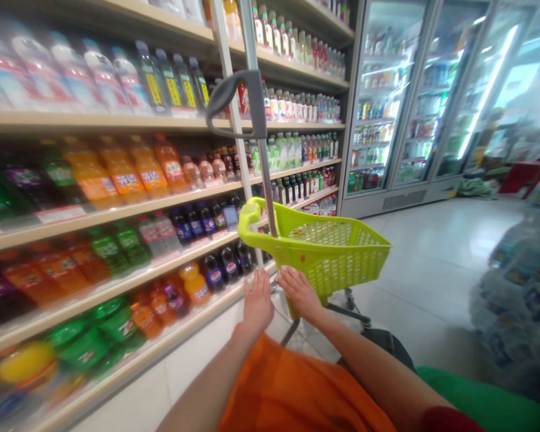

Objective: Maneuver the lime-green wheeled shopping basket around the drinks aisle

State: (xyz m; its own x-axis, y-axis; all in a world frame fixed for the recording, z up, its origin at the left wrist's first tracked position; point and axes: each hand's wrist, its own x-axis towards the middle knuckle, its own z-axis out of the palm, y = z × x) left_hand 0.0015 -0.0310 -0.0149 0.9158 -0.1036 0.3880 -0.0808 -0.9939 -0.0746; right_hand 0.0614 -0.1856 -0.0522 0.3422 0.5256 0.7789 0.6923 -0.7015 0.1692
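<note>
Both my hands are raised side by side in front of the orange apron [297, 390], palms facing away. My left hand [258, 300] has its fingers stretched upward and holds nothing; it is nearest to the lower shelf edge and the cart's post. My right hand [299, 293] has its fingers extended flat and leaning left, close to or against the lower side of the lime-green cart basket [342, 264]; I cannot tell if it touches. A grey pole with a looped handle [258, 105] rises behind the basket's left end.
Shelves [162, 216] full of drink bottles line the left side and back. Glass-door refrigerators [387, 108] stand at the back right. Wrapped bottle packs [517, 294] are stacked at the right. Something green [477, 399] is at the lower right.
</note>
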